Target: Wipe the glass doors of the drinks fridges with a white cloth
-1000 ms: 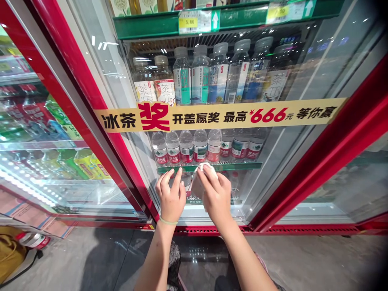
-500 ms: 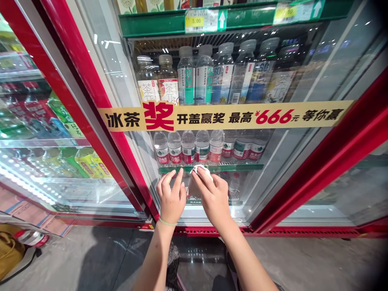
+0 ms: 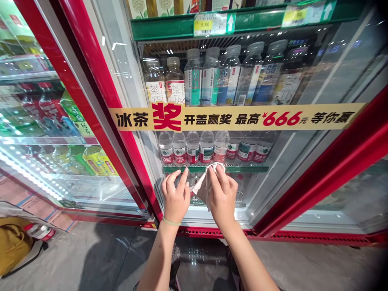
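Observation:
My right hand (image 3: 222, 196) presses a white cloth or tissue (image 3: 200, 182) against the glass door (image 3: 300, 157) of a drinks fridge, its fingers lying over the cloth. One corner of the cloth sticks out toward the left. Beside it my left hand (image 3: 176, 198) has its fingers spread at the glass and holds nothing; a thin pale band circles that wrist. Behind the glass, just above both hands, stand several water bottles (image 3: 207, 147) with red labels. Across the door runs a yellow strip (image 3: 224, 118) with printed characters.
Higher up, soda and tea bottles (image 3: 209, 76) line a shelf under a green rail (image 3: 257, 22) with price tags. A red-framed fridge (image 3: 100, 93) adjoins on the left. On the floor at left are a mustard bag (image 3: 13, 246) and a bottle (image 3: 40, 231).
My right hand has slid right along the glass with the cloth, and more of the cloth shows. My left hand moved slightly right in view; the whole scene shifted a little right too.

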`<state>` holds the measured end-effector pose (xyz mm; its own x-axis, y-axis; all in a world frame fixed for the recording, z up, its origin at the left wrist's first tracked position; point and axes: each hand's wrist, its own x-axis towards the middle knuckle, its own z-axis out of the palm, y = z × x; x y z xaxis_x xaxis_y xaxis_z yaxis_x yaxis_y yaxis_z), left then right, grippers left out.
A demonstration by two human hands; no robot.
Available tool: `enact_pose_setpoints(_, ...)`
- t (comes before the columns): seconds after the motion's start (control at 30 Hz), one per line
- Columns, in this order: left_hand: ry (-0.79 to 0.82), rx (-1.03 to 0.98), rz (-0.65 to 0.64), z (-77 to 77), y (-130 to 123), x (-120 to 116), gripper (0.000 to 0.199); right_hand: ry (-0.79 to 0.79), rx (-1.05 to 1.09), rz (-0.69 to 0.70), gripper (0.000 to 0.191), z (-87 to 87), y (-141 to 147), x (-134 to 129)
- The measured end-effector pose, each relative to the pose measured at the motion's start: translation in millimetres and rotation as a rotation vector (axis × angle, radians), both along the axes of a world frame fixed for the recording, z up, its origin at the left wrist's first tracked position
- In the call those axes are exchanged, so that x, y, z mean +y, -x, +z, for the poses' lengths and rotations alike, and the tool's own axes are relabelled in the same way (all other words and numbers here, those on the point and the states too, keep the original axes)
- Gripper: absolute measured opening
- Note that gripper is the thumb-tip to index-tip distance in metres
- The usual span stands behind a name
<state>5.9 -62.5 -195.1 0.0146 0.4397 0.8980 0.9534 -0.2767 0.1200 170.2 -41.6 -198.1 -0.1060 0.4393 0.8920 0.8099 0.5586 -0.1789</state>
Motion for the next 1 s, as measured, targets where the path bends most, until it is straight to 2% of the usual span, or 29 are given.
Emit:
enact_pose_setpoints(0.13, 0.005, 0.007, 0.014, 1.4, 1, -1, 0.053, 0.015, -0.101, 0.065, 0.071, -0.7, 5, 0)
enact_pose_setpoints(0.27, 0.011, -0.006, 0.022, 2.7, 3, -2, 0.052, -0.015, 0.016, -0.02, 0.07, 1.1, 7, -1)
enact_pose_setpoints(0.43, 0.017, -0.014, 0.033, 2.9, 8, -3, 0.05, 0.014, -0.108, 0.058, 0.071, 3.6, 12, -3)
enact_pose_setpoints(0.57, 0.021, -0.022, 0.035, 2.4, 13, -4, 0.049, -0.003, 0.015, -0.01, 0.068, 3.6, 15, -4)
enact_pose_setpoints(0.67, 0.022, -0.025, 0.027, 2.1, 15, -5, 0.05, 0.003, 0.019, -0.018, 0.069, 1.3, 21, -4)
enact_pose_setpoints(0.87, 0.018, -0.024, 0.028, 1.8, 16, -5, 0.051, -0.05, 0.067, -0.142, 0.081, -11.9, 39, 4)
enact_pose_setpoints(1.0, 0.019, -0.033, 0.016, 1.7, 17, -5, 0.052, -0.145, 0.114, -0.086, 0.071, -12.3, 34, 14)
